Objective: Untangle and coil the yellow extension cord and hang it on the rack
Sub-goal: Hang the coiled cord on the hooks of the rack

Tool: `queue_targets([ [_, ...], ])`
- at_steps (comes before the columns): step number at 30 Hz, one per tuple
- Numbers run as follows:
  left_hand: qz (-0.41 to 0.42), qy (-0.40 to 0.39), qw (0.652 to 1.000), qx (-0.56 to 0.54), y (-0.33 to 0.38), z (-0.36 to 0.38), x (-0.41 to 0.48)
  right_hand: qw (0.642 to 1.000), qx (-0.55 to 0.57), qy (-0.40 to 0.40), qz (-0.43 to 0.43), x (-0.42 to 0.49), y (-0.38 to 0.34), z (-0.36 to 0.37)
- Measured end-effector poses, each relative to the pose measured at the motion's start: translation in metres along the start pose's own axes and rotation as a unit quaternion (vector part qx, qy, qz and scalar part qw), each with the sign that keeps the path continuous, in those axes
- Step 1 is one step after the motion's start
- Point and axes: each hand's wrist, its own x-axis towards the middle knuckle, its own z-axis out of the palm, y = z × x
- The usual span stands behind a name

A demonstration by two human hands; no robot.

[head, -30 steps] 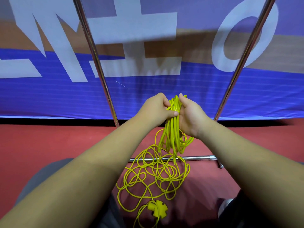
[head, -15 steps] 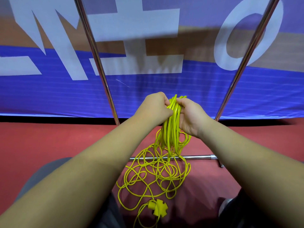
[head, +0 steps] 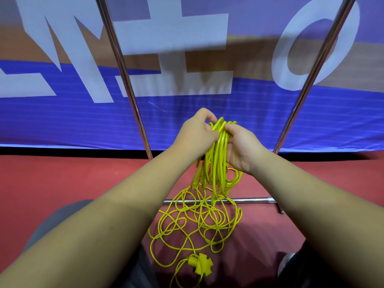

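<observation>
The yellow extension cord (head: 216, 163) hangs as a bunch of loops between both hands, with the rest lying tangled on the red floor below. Its yellow cross-shaped socket end (head: 200, 265) lies on the floor near my knees. My left hand (head: 197, 134) pinches strands at the top of the bunch from the left. My right hand (head: 242, 148) grips the loops from the right, fingers curled round them. The rack (head: 124, 75) is a chrome frame: two slanted uprights rise behind my hands and a low horizontal bar (head: 249, 200) runs under the hanging loops.
A blue banner (head: 62, 121) with large white letters stands right behind the rack. The floor (head: 62, 179) is red. My grey trouser legs (head: 54, 225) show at the bottom corners.
The bunch of loops has risen slightly in my hands and my left fingers have shifted from lying across the loops to pinching strands at the top. The floor tangle lies almost as before.
</observation>
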Motion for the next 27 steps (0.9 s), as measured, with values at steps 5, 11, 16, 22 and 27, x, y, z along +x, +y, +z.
queue_targets([
  [5, 0.001, -0.037, 0.999, -0.035, 0.001, 0.006, -0.003, 1.000, -0.006, 0.000, -0.009, -0.003, -0.002, 0.002],
  [11, -0.040, -0.036, 0.993, -0.101, -0.006, 0.003, 0.003, 0.998, -0.054, 0.038, 0.000, -0.005, -0.001, 0.000],
  [16, -0.076, -0.021, 0.985, -0.151, 0.002, -0.003, 0.004, 0.998, -0.054, -0.004, 0.013, -0.006, 0.001, 0.000],
  [22, -0.155, 0.016, 0.972, -0.174, 0.002, -0.013, 0.013, 0.990, -0.114, -0.085, 0.017, -0.010, -0.003, -0.002],
  [27, -0.144, 0.014, 0.988, -0.058, -0.003, -0.027, 0.023, 0.975, -0.202, -0.088, 0.005, -0.010, -0.003, -0.001],
])
